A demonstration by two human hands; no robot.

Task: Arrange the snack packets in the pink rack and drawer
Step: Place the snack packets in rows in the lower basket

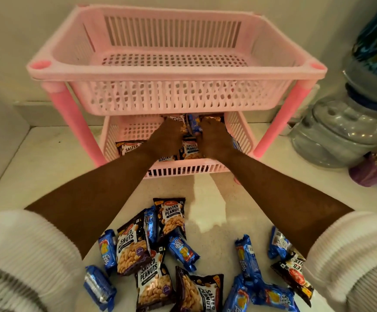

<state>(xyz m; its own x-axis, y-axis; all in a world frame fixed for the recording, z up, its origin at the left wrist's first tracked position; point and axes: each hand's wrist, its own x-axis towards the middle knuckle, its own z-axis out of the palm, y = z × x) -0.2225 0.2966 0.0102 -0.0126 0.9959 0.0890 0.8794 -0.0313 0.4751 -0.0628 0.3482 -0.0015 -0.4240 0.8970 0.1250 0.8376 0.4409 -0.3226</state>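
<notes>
Reaching into the lower tier (183, 170) of the pink rack (176, 70), the left hand (164, 140) and right hand (214, 140) work among peanut and blue biscuit packets already lying there; fingers are hidden, so their grasp cannot be told. Judging by this, filling is midway: next comes fetching from the loose packets (171, 255) on the desk (48, 165). The top basket overhangs the hands, and a water jar (340, 131) stands right.

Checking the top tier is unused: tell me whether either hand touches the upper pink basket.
Apart. The head view shows the left hand and right hand reaching into the lower basket, below the upper basket, with clear space between.
</notes>
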